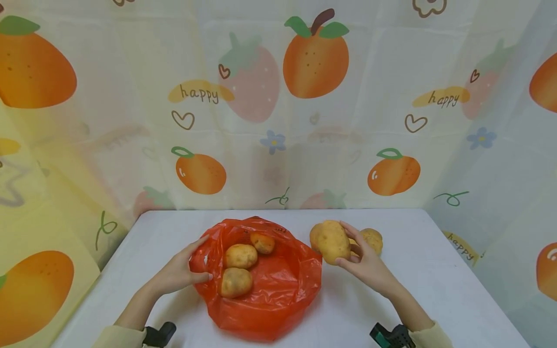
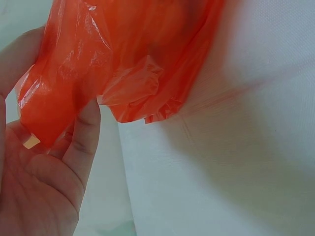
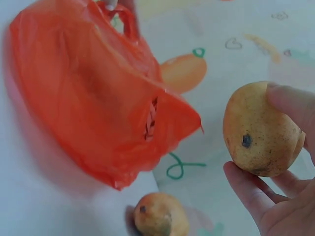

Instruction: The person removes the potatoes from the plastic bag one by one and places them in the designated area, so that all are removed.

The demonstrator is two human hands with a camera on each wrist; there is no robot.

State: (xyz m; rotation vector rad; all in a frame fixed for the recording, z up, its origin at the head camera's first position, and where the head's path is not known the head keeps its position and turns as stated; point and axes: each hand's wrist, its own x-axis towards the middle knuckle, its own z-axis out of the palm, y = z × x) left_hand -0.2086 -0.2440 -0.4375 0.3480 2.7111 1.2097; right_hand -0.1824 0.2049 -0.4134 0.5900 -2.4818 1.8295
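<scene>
An open red plastic bag (image 1: 278, 319) stands on the table with three potatoes inside: a small one (image 1: 262, 242), one in the middle (image 1: 241, 256) and one nearer me (image 1: 237, 282). My left hand (image 1: 180, 270) grips the bag's left rim; in the left wrist view its fingers (image 2: 87, 130) pinch the thin plastic. Just right of the bag, my right hand (image 1: 370, 268) holds a potato (image 1: 333, 241) between thumb and fingers, above the table. In the right wrist view this potato (image 3: 261, 130) shows a dark spot, apart from the bag (image 3: 93, 98).
Behind the held potato another potato (image 1: 315, 236) is partly hidden. One more potato (image 1: 373, 240) lies beyond my right hand. The white table (image 1: 435, 290) meets a fruit-printed curtain (image 1: 278, 169) at its back edge.
</scene>
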